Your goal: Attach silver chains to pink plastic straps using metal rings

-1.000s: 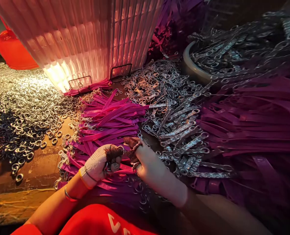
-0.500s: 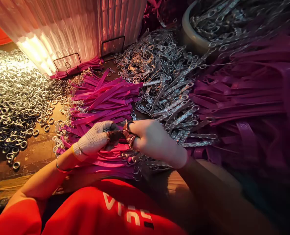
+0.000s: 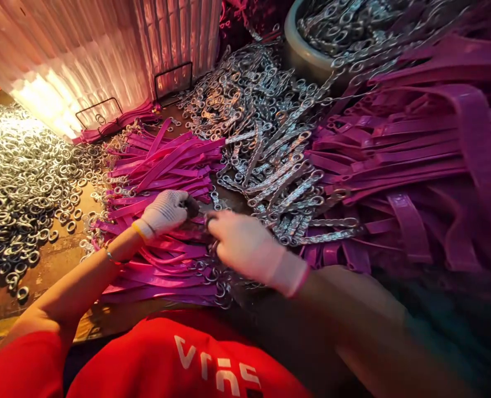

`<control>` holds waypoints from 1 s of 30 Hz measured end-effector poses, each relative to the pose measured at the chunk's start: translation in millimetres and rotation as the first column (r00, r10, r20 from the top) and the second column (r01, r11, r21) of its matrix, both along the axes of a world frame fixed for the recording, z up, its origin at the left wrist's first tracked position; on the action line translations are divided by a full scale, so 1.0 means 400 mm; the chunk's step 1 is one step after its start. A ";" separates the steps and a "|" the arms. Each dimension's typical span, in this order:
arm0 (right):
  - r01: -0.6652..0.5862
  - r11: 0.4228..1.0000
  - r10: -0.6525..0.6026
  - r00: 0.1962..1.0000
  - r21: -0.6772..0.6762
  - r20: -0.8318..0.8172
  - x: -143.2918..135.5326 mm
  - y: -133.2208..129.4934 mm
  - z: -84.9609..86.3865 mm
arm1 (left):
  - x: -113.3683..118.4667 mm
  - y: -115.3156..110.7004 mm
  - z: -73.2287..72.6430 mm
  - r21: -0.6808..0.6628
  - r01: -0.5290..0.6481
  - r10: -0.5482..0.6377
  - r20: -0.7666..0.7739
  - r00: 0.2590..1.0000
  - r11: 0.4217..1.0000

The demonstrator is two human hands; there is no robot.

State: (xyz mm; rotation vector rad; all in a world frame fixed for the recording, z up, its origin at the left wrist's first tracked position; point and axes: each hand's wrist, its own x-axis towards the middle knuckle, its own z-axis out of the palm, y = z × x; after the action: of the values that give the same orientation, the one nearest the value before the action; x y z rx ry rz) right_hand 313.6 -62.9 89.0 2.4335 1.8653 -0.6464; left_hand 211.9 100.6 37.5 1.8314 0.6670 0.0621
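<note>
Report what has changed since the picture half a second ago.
The left hand has moved forward, away from the red shirt. Its fingers stay close to those of the right hand, which is now blurred; whether anything was taken or released is unclear. The view has swung slightly right. The pink straps, loose rings and metal strips lie as before.

Seemingly wooden tabletop (image 3: pixel 57 257) bears rings (image 3: pixel 15 185), pink straps (image 3: pixel 166 160), metal links (image 3: pixel 284 179)

SURFACE: worn brown worktop (image 3: pixel 58 249) | BACKGROUND: ribbed translucent panelling (image 3: pixel 83 44), two faces meet at an edge | LIGHT: warm glare (image 3: pixel 48 102) at panelling's lower left | LOWER RIGHT: deep shadow
</note>
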 end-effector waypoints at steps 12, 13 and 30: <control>-0.005 0.980 0.004 1.000 -0.201 -0.007 -0.133 -0.002 -0.017 | 0.113 -0.095 -0.088 0.205 0.266 -0.277 0.027 0.960 0.942; -0.024 0.981 0.021 1.000 -0.195 -0.020 -0.127 -0.002 -0.017 | 0.111 -0.090 -0.088 0.194 0.257 -0.266 0.021 0.964 0.947; 0.012 0.988 -0.015 1.000 0.153 0.013 -0.071 0.011 -0.029 | -0.159 -0.102 0.052 -0.517 -0.166 0.180 -0.023 0.983 0.840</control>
State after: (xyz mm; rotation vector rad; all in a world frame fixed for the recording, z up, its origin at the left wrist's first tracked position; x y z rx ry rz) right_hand 285.1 -58.6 77.5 2.5367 1.9642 -0.5020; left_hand 148.3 59.7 58.3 1.2445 0.7459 0.0224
